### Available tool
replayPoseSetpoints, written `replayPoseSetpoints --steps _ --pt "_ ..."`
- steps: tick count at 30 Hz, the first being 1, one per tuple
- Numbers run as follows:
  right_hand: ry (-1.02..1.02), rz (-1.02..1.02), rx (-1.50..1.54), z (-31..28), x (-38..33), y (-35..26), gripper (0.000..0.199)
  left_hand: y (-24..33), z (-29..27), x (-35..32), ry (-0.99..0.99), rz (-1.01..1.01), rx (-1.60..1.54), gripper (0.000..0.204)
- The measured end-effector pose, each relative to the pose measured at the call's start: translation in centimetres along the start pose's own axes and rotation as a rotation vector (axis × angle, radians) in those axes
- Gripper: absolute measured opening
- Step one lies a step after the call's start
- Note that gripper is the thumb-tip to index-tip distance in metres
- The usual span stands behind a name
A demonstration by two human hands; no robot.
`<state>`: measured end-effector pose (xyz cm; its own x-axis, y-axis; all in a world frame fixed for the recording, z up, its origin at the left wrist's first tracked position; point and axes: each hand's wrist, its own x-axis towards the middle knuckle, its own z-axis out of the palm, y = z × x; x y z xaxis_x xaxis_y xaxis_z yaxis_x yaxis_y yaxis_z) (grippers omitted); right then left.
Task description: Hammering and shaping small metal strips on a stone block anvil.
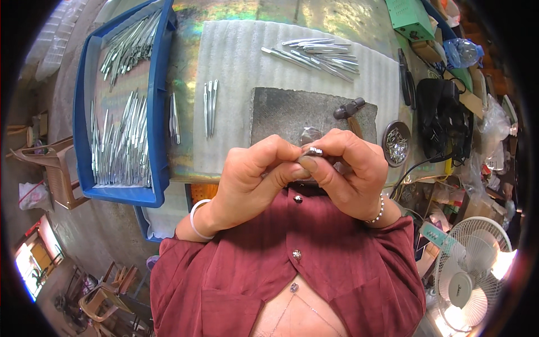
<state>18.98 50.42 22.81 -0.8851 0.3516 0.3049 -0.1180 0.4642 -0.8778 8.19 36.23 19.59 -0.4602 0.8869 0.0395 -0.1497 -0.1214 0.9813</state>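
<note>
Already pinched between both hands, a small silvery metal piece [312, 150] sits at the fingertips: left hand [255, 177] and right hand [348, 168] both grasp it, close to the chest. Beyond the knuckles lie a grey block [281, 109], a hammer [349, 109] and finished-looking metal strips [323, 56] (many more fill the blue tray [160, 112] left of the hands). Nothing blocks the hands.

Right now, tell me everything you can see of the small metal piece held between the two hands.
The small metal piece is a short, shiny silver part, mostly hidden, with only its bright end showing. It lies roughly level, pinched between the fingertips of the left hand and the right hand, both held close to the chest above the dark stone block. Its full shape cannot be told. Nothing else touches it.
</note>
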Motion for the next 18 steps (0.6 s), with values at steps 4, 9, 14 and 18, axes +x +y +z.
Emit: replayPoseSetpoints --steps 4,9,14,18 --pt "-0.06 0.199 0.131 -0.1 -0.1 -0.2 0.011 0.3 0.0 0.0 -0.044 -0.049 0.049 0.007" --pt "-0.062 0.632 0.515 -0.1 0.4 1.5 0.012 -0.2 -0.2 0.8 -0.075 -0.324 -0.199 0.008" --pt "-0.007 0.786 0.719 0.0 0.2 2.7 0.018 0.4 -0.9 2.1 -0.188 -0.513 -0.22 0.013" --pt "0.044 0.862 0.866 0.0 -0.4 3.4 0.018 0.4 -0.4 2.7 -0.169 -0.556 -0.204 0.016"
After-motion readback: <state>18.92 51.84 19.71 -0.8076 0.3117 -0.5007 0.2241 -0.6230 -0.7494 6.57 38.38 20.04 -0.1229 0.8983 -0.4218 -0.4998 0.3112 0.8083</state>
